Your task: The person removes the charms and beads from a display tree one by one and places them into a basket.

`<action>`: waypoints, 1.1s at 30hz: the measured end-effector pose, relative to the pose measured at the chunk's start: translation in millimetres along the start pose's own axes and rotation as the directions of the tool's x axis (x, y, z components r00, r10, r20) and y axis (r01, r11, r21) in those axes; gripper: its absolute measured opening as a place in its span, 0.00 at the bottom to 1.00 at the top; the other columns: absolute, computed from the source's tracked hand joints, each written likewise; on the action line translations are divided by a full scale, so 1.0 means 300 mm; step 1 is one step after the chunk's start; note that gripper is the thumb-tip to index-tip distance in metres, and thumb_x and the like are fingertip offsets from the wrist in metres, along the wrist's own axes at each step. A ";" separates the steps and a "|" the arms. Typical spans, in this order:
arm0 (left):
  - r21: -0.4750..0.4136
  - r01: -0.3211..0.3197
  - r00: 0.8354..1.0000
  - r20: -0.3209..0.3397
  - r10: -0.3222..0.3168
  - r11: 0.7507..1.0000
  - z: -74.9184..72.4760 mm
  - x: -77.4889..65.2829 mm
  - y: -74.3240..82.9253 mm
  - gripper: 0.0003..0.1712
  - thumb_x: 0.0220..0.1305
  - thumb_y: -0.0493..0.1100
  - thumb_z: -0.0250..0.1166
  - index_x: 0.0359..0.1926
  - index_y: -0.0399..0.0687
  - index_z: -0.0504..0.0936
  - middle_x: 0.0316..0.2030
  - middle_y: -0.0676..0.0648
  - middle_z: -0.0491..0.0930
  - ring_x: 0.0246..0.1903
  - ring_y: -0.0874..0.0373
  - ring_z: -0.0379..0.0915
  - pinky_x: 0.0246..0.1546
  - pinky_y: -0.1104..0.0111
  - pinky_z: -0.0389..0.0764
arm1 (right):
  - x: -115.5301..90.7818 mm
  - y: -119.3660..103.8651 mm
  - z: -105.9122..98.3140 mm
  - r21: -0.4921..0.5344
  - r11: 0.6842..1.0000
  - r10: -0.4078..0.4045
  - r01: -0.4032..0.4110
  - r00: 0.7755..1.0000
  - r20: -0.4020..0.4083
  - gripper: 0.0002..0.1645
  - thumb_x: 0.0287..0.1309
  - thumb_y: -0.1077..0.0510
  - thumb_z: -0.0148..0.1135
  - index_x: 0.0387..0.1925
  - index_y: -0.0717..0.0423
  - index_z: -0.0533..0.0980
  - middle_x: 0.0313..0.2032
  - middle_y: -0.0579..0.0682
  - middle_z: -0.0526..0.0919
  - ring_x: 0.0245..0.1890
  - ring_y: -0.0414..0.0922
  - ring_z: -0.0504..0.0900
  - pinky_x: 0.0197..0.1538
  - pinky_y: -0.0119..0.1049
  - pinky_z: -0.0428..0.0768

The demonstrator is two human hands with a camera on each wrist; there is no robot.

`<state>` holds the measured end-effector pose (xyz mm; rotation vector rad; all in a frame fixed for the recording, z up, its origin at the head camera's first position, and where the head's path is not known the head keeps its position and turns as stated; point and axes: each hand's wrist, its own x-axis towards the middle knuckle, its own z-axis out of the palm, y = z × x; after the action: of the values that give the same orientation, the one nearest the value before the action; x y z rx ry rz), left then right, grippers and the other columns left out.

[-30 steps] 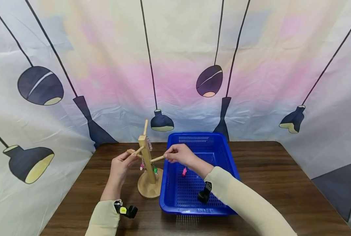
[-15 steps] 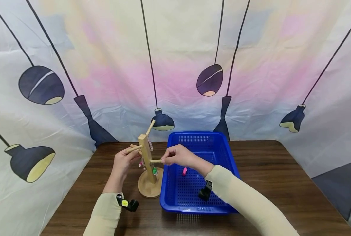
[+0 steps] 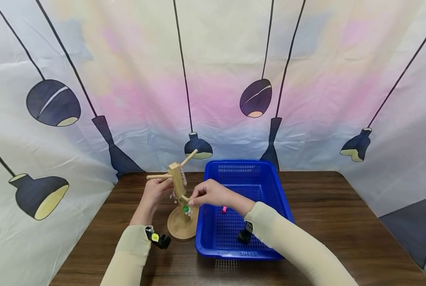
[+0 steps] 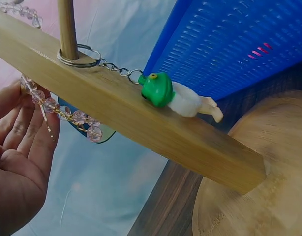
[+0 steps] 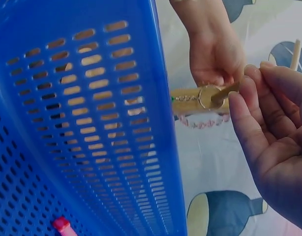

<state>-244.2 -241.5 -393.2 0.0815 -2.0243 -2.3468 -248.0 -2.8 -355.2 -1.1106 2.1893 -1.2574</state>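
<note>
A wooden stand (image 3: 177,180) with a square post, several pegs and a round base stands left of the blue basket (image 3: 248,254). My right hand (image 3: 213,193) pinches the end of the peg (image 5: 226,92) that points towards me. On that peg hangs a keychain with a green frog-like head (image 4: 158,90) and white body, its ring around the peg's root. My left hand (image 3: 155,194) is behind the post, fingers curled at a lower peg that is mostly hidden. Close by its fingers hangs a pink beaded bracelet (image 4: 50,104). Another beaded bracelet (image 3: 183,175) hangs from the upper far peg.
Inside the basket lies a small bright pink item (image 3: 224,209). Brown wooden table (image 3: 324,222) lies under everything. A cloth backdrop (image 3: 220,79) printed with lamps hangs behind the table.
The stand's pegs have swung round: the upper far peg to the right, the right-hand peg towards me. Both hands have moved along with them, and the frog keychain has turned to the front.
</note>
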 end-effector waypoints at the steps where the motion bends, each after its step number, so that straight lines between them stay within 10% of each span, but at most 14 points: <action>1: 0.004 0.003 1.000 0.015 -0.003 1.000 -0.001 0.008 -0.002 0.25 0.76 0.32 0.56 0.27 0.66 0.84 0.26 0.64 0.86 0.31 0.74 0.84 0.39 0.80 0.86 | 0.001 -0.004 0.006 0.002 1.000 0.000 0.000 1.000 0.001 0.09 0.66 0.62 0.67 0.36 0.67 0.85 0.39 0.62 0.90 0.29 0.30 0.81 0.41 0.36 0.89; 11: 0.051 0.026 0.993 0.111 -0.031 0.998 0.002 0.058 -0.004 0.24 0.76 0.31 0.54 0.27 0.60 0.85 0.25 0.63 0.85 0.29 0.72 0.82 0.35 0.80 0.85 | 0.019 -0.051 0.052 -0.075 0.997 -0.017 0.016 1.000 -0.012 0.09 0.66 0.60 0.68 0.37 0.63 0.87 0.37 0.59 0.91 0.25 0.28 0.74 0.30 0.19 0.72; 23: 0.043 0.075 0.995 0.067 -0.077 0.996 0.026 0.043 0.010 0.25 0.76 0.33 0.53 0.25 0.61 0.85 0.20 0.61 0.82 0.24 0.72 0.76 0.28 0.79 0.80 | 0.017 -0.069 0.062 -0.065 0.998 0.025 -0.027 0.999 -0.028 0.08 0.65 0.60 0.69 0.35 0.63 0.87 0.36 0.57 0.92 0.26 0.27 0.80 0.32 0.19 0.80; 28: 0.067 0.039 0.999 0.035 -0.042 0.997 0.018 0.014 0.010 0.11 0.76 0.35 0.57 0.45 0.47 0.87 0.51 0.46 0.87 0.35 0.75 0.82 0.41 0.80 0.85 | 0.019 -0.064 0.065 -0.084 0.996 0.028 -0.030 0.999 -0.034 0.08 0.65 0.59 0.69 0.35 0.62 0.88 0.35 0.56 0.92 0.25 0.27 0.77 0.30 0.19 0.76; 33: 0.016 -0.081 0.996 0.048 0.080 0.997 -0.005 -0.039 0.013 0.30 0.76 0.34 0.56 0.72 0.24 0.61 0.73 0.45 0.69 0.49 0.78 0.81 0.57 0.80 0.83 | 0.019 -0.061 0.067 -0.075 0.997 0.020 -0.024 0.999 -0.044 0.08 0.65 0.60 0.69 0.35 0.62 0.88 0.35 0.57 0.92 0.24 0.30 0.76 0.27 0.20 0.71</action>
<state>-232.3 -242.9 -389.3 -0.0553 -2.0293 -2.3039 -230.3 -23.3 -349.9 -1.0944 2.2916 -1.2096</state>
